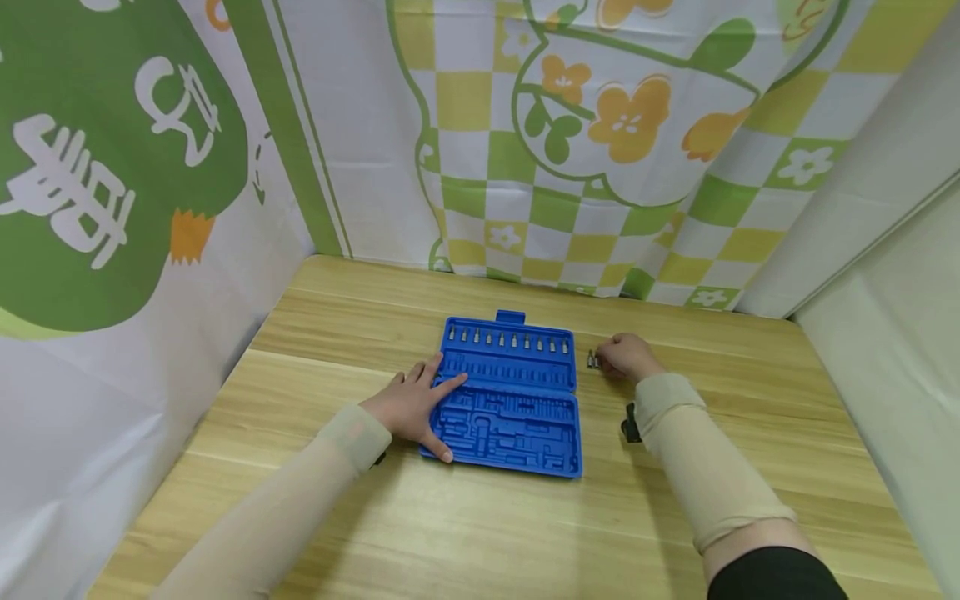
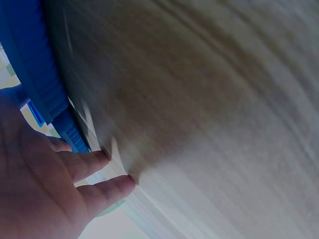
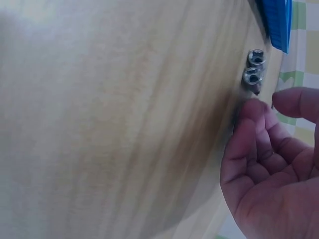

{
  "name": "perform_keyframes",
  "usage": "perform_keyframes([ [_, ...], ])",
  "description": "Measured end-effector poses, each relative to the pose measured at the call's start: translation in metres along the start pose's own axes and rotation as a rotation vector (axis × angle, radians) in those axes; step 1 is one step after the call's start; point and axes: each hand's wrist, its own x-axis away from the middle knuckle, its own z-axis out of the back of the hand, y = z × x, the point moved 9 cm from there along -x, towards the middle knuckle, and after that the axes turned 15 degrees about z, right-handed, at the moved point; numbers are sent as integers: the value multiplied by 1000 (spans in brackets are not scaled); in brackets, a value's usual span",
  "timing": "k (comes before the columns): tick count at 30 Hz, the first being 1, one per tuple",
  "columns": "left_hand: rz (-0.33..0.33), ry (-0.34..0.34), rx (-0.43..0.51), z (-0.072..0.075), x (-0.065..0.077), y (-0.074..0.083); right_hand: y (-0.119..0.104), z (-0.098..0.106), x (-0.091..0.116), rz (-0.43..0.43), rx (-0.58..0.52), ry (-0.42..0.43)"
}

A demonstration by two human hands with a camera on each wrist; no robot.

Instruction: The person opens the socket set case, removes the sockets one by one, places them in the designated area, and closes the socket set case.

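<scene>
A blue plastic tool case (image 1: 510, 429) lies unfolded on the table, with several small metal sockets (image 1: 502, 340) in a row along its lid. My left hand (image 1: 408, 408) rests on the case's left side, fingers spread and thumb at the near edge. In the left wrist view, two fingertips of that hand (image 2: 55, 184) touch the tabletop beside the case. Right of the lid, my right hand (image 1: 628, 357) is beside two loose sockets (image 3: 254, 67). Its fingers are loosely bent, with a gap between thumb and fingertips; I see nothing held there.
The wooden table (image 1: 300, 517) meets a patterned curtain (image 1: 592, 208) at the back. White cloth (image 1: 82, 450) hangs at the left, and a pale panel (image 1: 892, 317) stands at the right. A latch tab (image 1: 511, 317) sticks out from the lid's far edge.
</scene>
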Motion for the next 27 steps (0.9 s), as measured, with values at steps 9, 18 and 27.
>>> perform_keyframes([
  [9, 4, -2, 9, 1, 0, -1, -32, -1, -12, 83, 92, -2],
  [18, -9, 3, 17, 3, 2, 1, -56, -23, -24, 119, 128, -66],
  [27, -8, 18, 7, 2, 2, 1, -56, -32, -33, 87, 241, -164],
])
